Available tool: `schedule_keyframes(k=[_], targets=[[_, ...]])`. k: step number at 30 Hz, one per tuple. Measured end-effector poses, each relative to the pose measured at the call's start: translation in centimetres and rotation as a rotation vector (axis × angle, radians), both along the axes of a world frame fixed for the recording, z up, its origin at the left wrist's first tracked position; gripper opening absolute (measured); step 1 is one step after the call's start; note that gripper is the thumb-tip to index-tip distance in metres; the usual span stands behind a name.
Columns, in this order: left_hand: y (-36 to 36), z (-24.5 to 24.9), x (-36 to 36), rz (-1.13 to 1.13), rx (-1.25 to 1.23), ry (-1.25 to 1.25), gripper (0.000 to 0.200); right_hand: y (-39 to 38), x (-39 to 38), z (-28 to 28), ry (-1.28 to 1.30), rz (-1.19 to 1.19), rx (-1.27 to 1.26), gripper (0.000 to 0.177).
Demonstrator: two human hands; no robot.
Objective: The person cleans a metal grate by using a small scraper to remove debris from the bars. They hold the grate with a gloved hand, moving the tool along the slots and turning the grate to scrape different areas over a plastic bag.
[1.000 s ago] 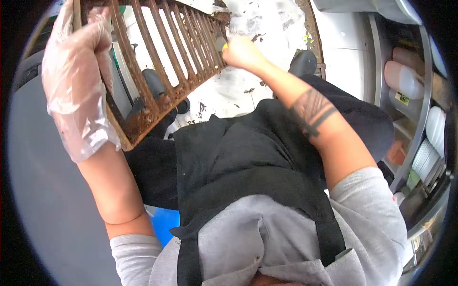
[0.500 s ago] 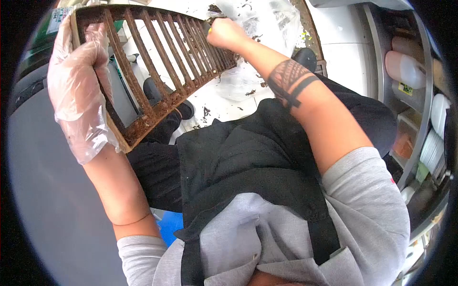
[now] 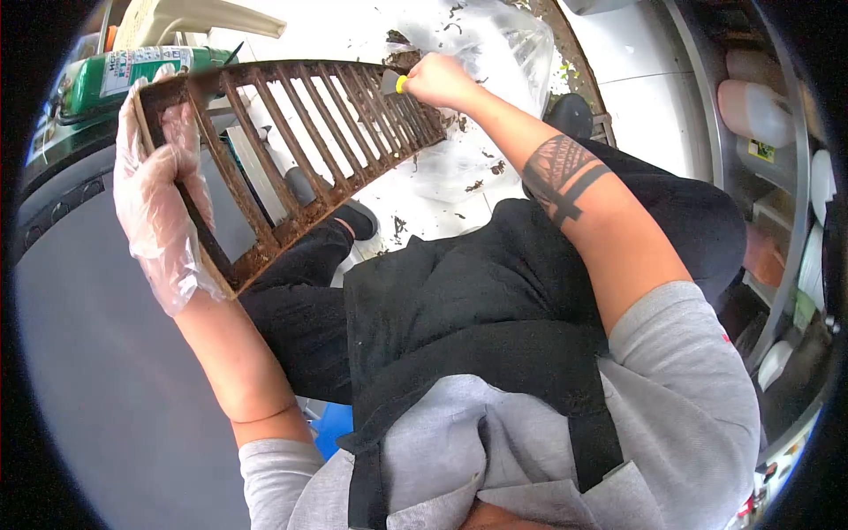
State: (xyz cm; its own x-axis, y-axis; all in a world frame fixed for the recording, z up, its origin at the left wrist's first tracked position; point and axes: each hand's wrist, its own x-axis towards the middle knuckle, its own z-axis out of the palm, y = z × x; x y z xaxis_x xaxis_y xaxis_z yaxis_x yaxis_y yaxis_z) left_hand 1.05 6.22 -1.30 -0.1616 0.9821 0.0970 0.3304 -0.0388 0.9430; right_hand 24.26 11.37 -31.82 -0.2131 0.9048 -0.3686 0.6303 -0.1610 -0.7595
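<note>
My left hand [image 3: 162, 199], in a clear plastic glove, is wrapped round the near end of a long metal grate [image 3: 305, 215]. The grate is brown with rust and grime, has many crossbars, and is held up at a tilt over the floor. In my bare right hand [image 3: 439, 82] is a scraper [image 3: 390, 83] with a flat grey blade and a bit of yellow at the handle; most of the handle is hidden in the fist. Its blade overlaps the bars near the grate's far end.
Dark flakes litter the white tiled floor [image 3: 640, 110] and a clear plastic sheet [image 3: 481, 53] beyond the grate. A green labelled container [image 3: 141, 66] stands at the upper left, above a grey panel [image 3: 115, 380]. Metal shelving [image 3: 786, 234] with bottles runs along the right.
The view has shifted, so the grate sits lower and the green container shows more. My right hand has moved slightly, and the scraper's blade now shows more plainly.
</note>
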Motion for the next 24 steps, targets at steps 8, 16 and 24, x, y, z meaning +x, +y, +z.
schedule_keyframes(k=[8, 16, 24], targets=[[-0.4, 0.5, 0.2, -0.044, -0.011, -0.07, 0.08, -0.3, -0.8, 1.6, -0.27, 0.379, 0.256, 0.023], [0.7, -0.1, -1.6, -0.098, 0.014, -0.14, 0.082, -3.8, 0.8, 0.3, -0.077, 0.193, 0.226, 0.026], [0.9, -0.3, -5.4, -0.034, -0.088, -0.068, 0.083, -5.7, 3.0, -1.1, 0.351, 0.049, -0.289, 0.021]])
